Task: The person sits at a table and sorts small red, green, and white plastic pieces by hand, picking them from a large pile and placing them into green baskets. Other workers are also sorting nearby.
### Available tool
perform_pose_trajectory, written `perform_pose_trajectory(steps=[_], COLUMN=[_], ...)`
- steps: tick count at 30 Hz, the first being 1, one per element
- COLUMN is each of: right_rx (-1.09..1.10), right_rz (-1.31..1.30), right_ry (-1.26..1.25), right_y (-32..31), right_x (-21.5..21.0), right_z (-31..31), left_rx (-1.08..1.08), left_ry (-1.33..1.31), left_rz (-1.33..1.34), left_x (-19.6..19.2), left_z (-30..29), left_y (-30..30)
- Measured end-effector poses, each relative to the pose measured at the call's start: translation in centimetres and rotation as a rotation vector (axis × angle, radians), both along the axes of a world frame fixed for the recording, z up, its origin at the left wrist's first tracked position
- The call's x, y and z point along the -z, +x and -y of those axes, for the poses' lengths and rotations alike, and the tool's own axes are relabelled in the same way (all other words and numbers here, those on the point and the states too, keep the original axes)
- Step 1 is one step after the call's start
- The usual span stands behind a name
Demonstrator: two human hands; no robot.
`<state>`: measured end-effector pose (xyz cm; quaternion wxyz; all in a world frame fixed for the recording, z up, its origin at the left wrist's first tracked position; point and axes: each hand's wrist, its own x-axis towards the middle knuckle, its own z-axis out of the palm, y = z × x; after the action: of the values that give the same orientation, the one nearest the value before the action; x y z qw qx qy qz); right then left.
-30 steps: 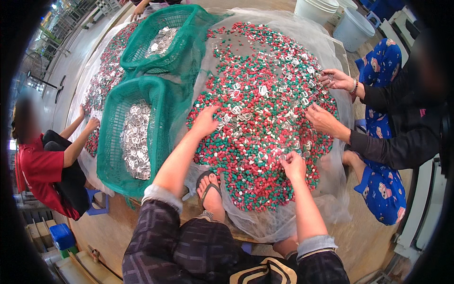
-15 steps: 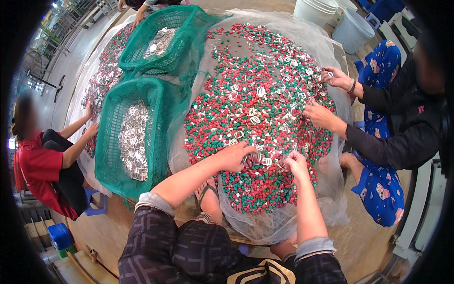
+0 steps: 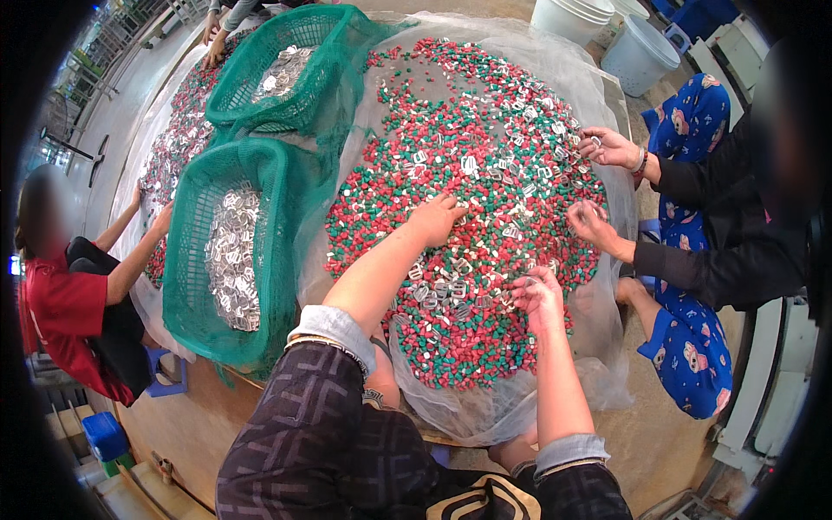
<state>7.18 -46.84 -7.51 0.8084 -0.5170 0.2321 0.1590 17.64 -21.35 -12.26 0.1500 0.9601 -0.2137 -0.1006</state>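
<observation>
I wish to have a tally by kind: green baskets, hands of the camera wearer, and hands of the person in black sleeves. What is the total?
Green baskets: 2
Wearer's left hand and right hand: 2
Black-sleeved person's hands: 2
Total: 6, leaving out the loose pieces, too many to count.

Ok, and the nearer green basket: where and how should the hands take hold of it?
I'd grip the nearer green basket by the rims of its two long sides, coming down from above. It is longer than wide, its rim stands above the metal pieces inside, and green netting extends from its right side, so that rim may need gripping through the net.
</observation>
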Motion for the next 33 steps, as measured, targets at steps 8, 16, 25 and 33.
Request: perform_pose_trajectory(steps=[8, 16, 25, 33], right_rx=[-0.221, -0.572, -0.708, -0.832], right_rz=[0.028, 0.022, -0.019, -0.014], right_ry=[-0.815, -1.097, -1.188, -1.357], right_y=[-0.6, -1.3, -1.3, -1.6], right_x=[5.1, 3.7, 2.8, 0.0], right_z=[2.2, 1.0, 1.7, 0.1], left_rx=[0.106, -0.135, -0.129, -0.158], left_ry=[-0.057, -0.468, -0.495, -0.455], left_rz=[-0.098, -0.327, -0.153, -0.090], left_x=[-2.7, -5.8, -3.8, -0.5], left_z=[-0.5, -3.6, -4.9, -2.1], left_y=[-6.0, -8.9, -7.5, -6.0])
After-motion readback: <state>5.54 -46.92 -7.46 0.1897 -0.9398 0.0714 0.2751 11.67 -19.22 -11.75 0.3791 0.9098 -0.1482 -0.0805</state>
